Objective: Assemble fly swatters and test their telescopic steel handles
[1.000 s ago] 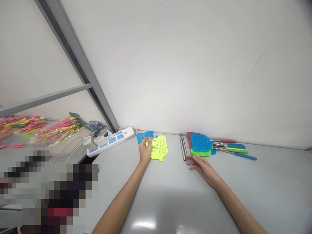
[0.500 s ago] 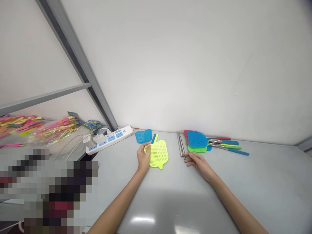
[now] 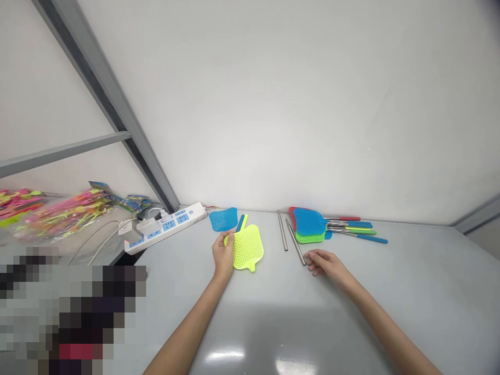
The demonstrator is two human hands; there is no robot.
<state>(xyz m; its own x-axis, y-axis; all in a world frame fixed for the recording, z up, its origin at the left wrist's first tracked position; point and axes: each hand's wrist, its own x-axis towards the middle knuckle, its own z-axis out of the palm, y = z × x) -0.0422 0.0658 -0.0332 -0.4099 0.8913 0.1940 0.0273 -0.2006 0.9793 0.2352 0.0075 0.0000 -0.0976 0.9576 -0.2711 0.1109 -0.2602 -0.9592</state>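
My left hand [image 3: 224, 256] pinches the left edge of a yellow mesh fly swatter head [image 3: 250, 249], its short neck pointing toward me. Behind it lie a blue swatter head [image 3: 224, 220] and two slim handle grips, a blue one [image 3: 239, 224] and a yellow one [image 3: 244, 222]. To the right, a metal rod [image 3: 296, 242] lies slanted, its near end at the fingertips of my right hand [image 3: 326, 266]. Those fingers are loosely curled and apart, not wrapped round the rod. A second metal rod [image 3: 283, 230] rests just left of it.
Several fly swatters [image 3: 310, 222] with red, blue and green heads are stacked by the wall, handles pointing right. A white power strip [image 3: 167, 227] with plugs stands at the left. Beyond it are bagged colourful plastic items [image 3: 74, 208] and a grey metal frame [image 3: 117, 120].
The near end of the right metal rod has swung toward me and right, opening a gap between the rods. My left hand has drawn the yellow swatter head slightly nearer.
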